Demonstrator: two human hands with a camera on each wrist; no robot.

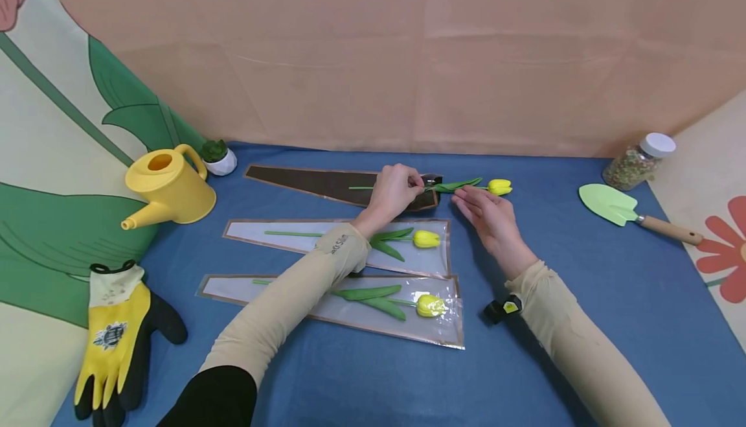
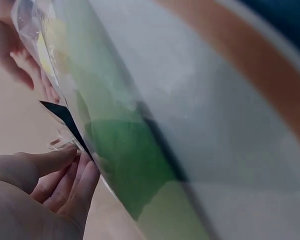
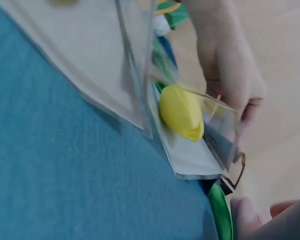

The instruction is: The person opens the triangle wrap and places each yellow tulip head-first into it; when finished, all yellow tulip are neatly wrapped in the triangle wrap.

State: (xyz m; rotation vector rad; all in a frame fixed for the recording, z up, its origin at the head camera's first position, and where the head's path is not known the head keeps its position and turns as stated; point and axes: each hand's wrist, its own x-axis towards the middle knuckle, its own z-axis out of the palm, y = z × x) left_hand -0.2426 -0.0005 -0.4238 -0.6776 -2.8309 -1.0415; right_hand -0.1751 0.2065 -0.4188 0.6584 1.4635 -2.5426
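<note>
A long tapered black flower sleeve (image 1: 315, 182) with a brown border lies at the back of the table. My left hand (image 1: 392, 194) pinches the clear film at its wide right end, and the pinch also shows in the left wrist view. My right hand (image 1: 486, 216) holds a yellow tulip (image 1: 499, 187) by its green leaves, just right of that opening. The tulip's stem reaches left over the black sleeve, and its bloom points right. Nearer me lie two white sleeves, a middle one (image 1: 340, 227) and a front one (image 1: 361, 326), each with a yellow tulip inside.
At left stand a yellow watering can (image 1: 175, 187) and a small potted plant (image 1: 220, 160). A yellow-and-black glove (image 1: 113, 343) lies at the front left. On the right are a jar with a white lid (image 1: 635, 162) and a green trowel (image 1: 609, 203) with a wooden handle.
</note>
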